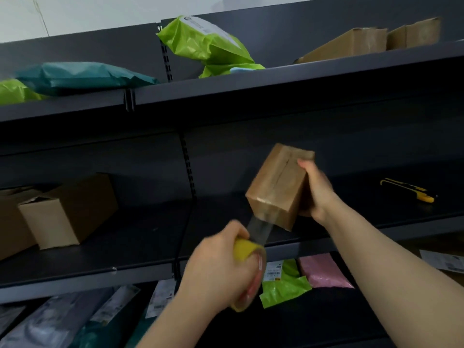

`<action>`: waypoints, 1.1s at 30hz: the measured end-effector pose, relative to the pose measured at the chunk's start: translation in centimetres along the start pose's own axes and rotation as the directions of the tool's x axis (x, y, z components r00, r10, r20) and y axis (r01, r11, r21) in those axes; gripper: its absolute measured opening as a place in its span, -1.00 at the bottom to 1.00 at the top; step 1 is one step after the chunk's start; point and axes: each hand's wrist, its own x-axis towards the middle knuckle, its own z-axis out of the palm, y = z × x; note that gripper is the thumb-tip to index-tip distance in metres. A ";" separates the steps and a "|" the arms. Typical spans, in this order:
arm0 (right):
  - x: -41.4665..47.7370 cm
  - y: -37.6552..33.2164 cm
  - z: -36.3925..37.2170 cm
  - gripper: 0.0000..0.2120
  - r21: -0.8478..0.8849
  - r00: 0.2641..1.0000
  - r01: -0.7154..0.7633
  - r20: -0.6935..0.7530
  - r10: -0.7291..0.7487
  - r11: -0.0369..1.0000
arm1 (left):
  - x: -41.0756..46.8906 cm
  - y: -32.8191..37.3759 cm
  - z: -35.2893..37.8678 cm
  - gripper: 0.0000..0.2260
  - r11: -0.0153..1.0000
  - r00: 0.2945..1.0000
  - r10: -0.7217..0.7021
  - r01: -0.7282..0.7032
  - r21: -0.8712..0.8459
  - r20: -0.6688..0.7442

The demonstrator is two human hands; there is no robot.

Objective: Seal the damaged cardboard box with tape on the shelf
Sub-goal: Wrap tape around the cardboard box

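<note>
Gripping the small brown cardboard box (273, 187) along its right side, the right hand (315, 189) holds it tilted over the front part of the dark metal middle shelf (125, 237). Contact between the box's lowest corner and the shelf cannot be confirmed. A slit runs along the upward face of the box.

The left hand (216, 267) is closed round a roll of clear tape with a yellow core (251, 270), just in front of the shelf's front edge. A strip of clear tape (258, 228) spans from the roll to the near end of the box.

Surrounding items:
- Middle shelf, right end: a yellow-and-black utility knife (406, 190), well apart from the box.
- Middle shelf, left end: an open plain cardboard carton (67, 212).
- Upper shelf: a lime-green plastic mailer bag (200, 43), a teal mailer bag (82, 77) and two brown cartons (351, 43) toward the right end.
- Lower shelf: a pink mailer bag (324, 271) beside a green labelled mailer bag (283, 285), and grey mailer bags (62, 320) at the left. The left forearm partly covers this shelf.
</note>
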 end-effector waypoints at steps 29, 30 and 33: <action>-0.5 -2.5 1.0 -0.47 -0.143 0.979 -0.199 0.013 0.203 0.970 | 1.7 -0.1 -0.4 -0.63 0.997 0.936 -0.067 0.077 -0.014 0.346; -0.4 -2.4 1.1 -0.47 -0.128 0.983 -0.182 0.004 0.184 0.975 | 1.9 0.0 -0.6 -0.63 0.997 0.934 -0.067 0.072 0.000 0.352; 0.4 -1.8 1.6 -0.55 -0.046 0.992 -0.031 -0.126 0.025 0.998 | 2.5 0.3 -0.9 -0.64 0.998 0.940 -0.064 0.058 0.029 0.334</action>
